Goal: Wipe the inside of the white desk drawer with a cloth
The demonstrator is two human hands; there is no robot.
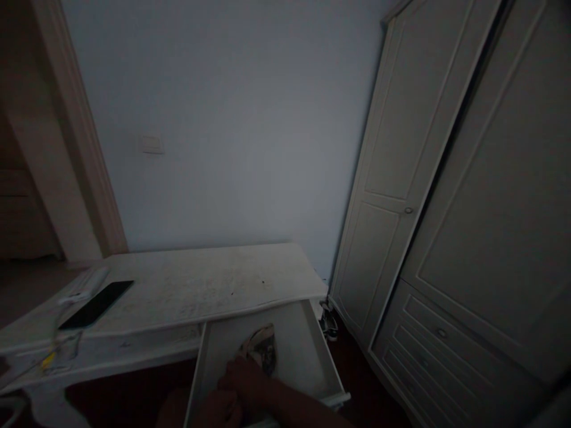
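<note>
In the dim head view, a desk drawer (pixel 307 351) is pulled out below the desk top. Inside it is a small patterned piece of cloth (pixel 264 348), light with dark markings, its upper part rising to a point. My right hand (pixel 247 380) reaches in from the lower right, fingers closed around the cloth's lower end. Close beside it, at the bottom of the picture, my left hand (pixel 223 409) looks curled. Its fingers are dark, and whatever they may hold is hidden.
On the white desk (pixel 187 285) lies a dark flat tablet-like device (pixel 97 305), beside a white object (pixel 84 285) and cables. A wardrobe (pixel 392 178) stands at right. Shoes (pixel 329 326) are on the floor between them. A wall switch (pixel 152 144) is above the desk.
</note>
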